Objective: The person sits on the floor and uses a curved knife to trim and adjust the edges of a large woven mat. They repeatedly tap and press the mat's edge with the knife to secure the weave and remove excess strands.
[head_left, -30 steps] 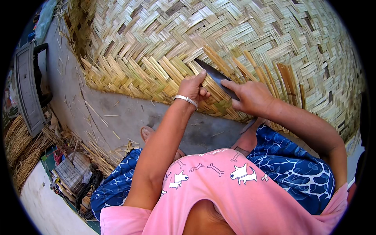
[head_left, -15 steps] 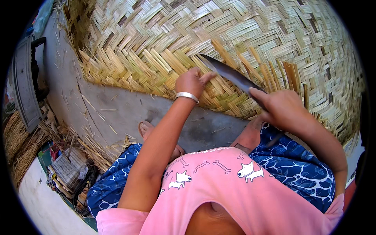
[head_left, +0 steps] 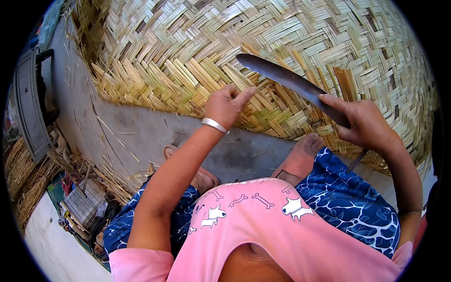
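Observation:
A large woven mat of pale, flat plant strips (head_left: 197,28) spreads before me, its nearer edge folded into a yellower braided band. Over that band, my right hand (head_left: 369,124) grips a long, dark-bladed knife (head_left: 291,83), forefinger stretched along the metal. The blade slants up to the left, its rounded tip beyond my left hand. My left hand (head_left: 226,107), wearing a silver bracelet (head_left: 215,124), is closed close above the mat's edge. Whatever its curled fingers may hold is hidden. Several loose strip ends (head_left: 345,83) stick up from the weave beyond the knife.
My feet (head_left: 300,157) are right by the mat's near edge on the grey floor (head_left: 159,124), where straw bits lie scattered. At far left stand a grey plastic case-like object (head_left: 33,101), heaped straw (head_left: 23,176) and a tray of mixed odds and ends (head_left: 84,204).
My right hand has moved right, and the knife now lies farther from me over the mat. My left hand has drawn slightly left and toward me, away from the blade.

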`<state>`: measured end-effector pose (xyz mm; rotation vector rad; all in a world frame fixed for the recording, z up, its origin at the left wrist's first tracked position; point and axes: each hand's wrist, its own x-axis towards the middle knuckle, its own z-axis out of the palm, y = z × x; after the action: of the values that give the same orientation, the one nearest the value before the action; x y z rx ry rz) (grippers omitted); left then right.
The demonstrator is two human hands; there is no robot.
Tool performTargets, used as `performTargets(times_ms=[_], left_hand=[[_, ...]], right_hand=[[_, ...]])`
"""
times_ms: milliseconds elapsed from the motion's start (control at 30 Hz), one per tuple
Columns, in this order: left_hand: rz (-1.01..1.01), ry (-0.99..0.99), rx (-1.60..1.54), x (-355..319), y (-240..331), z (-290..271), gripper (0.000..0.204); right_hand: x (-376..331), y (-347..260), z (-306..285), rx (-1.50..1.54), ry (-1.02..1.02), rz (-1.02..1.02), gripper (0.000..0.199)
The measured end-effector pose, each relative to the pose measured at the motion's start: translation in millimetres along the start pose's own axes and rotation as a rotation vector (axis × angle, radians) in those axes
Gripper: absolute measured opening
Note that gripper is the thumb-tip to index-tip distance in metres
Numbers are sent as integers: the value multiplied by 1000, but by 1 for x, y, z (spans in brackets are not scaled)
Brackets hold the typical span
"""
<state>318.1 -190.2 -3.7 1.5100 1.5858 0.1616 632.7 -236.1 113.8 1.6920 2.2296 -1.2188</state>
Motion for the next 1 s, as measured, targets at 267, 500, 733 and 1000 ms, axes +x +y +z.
performTargets(times_ms=[267, 500, 733, 1000], left_hand=[[-71, 74, 127, 13, 1, 20, 52], [145, 30, 174, -31, -29, -28, 25], [545, -368, 741, -62, -63, -22, 27], [352, -267, 716, -73, -87, -30, 23]], right_hand=[[-2, -2, 2, 43, -18, 6, 56], [3, 2, 2, -253, -97, -204, 52], [35, -15, 22, -616, -283, -413, 43], [94, -31, 28, -738, -301, -501, 44]])
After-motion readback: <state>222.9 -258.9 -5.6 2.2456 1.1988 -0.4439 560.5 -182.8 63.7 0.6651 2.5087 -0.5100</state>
